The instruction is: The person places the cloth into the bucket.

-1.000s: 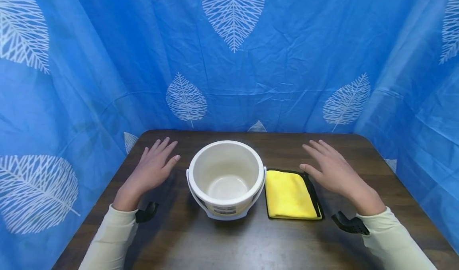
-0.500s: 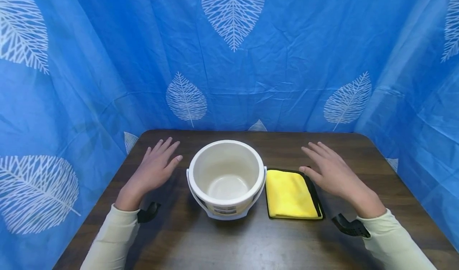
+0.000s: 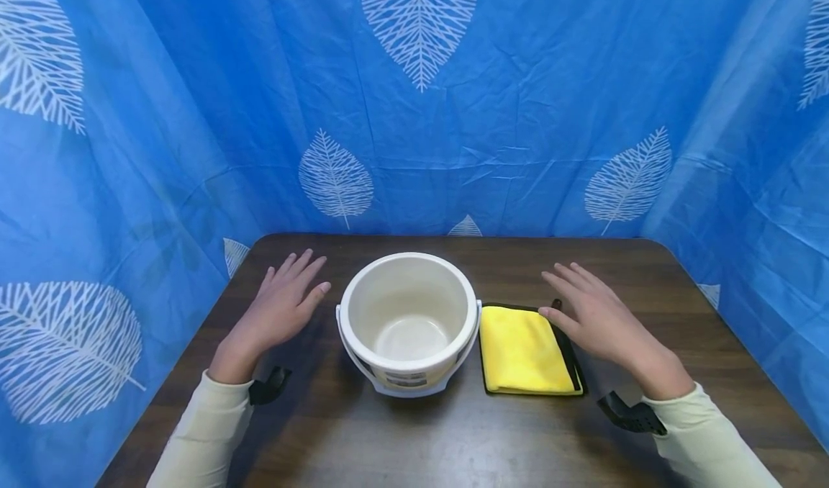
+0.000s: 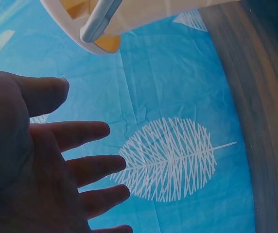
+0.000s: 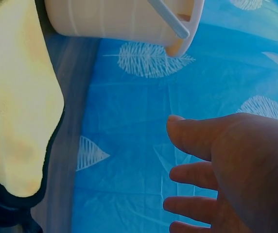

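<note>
Drifting a touch toward the white bucket point(image 3: 409, 304), the left hand point(image 3: 278, 304) and right hand point(image 3: 596, 319) flank it in the head view; bucket and yellow cloth point(image 3: 526, 351), flat just right of it, haven't moved, so I'd judge handling hasn't begun. The bucket stands upright, mouth up, axis vertical, handle point(image 3: 409, 393) hanging nearside. The left wrist view shows that hand spread, empty; the right wrist view, likewise nothing gripped.

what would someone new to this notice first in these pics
Probably the white bucket, standing upright in the middle of the dark wooden table, with a folded yellow cloth edged in black just to its right. The open left hand and right hand flank them, held above the table. Behind, a bright blue curtain printed with large white leaves fills the background.
</note>
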